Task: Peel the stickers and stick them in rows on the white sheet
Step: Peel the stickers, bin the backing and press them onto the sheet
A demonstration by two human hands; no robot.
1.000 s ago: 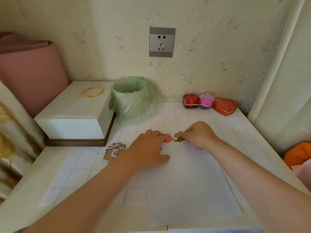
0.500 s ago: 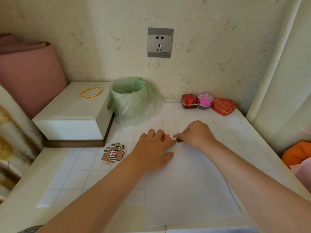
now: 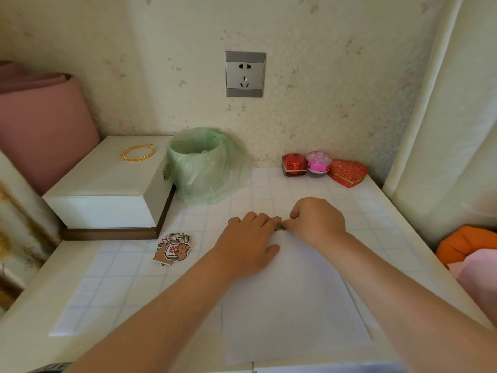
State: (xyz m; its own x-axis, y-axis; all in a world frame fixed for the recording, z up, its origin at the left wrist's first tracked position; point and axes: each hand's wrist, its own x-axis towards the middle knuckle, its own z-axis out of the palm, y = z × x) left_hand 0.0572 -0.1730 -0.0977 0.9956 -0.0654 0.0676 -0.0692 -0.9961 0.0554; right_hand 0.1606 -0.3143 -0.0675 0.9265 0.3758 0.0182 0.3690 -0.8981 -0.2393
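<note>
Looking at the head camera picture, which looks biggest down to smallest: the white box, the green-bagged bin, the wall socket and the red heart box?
1. white box
2. green-bagged bin
3. wall socket and red heart box: these look close in size. The socket is farther back on the wall, so I won't rank them.

L hand (image 3: 248,243) moved fwd, fingers (image 3: 269,222) meet sticker (image 3: 280,229).
</note>
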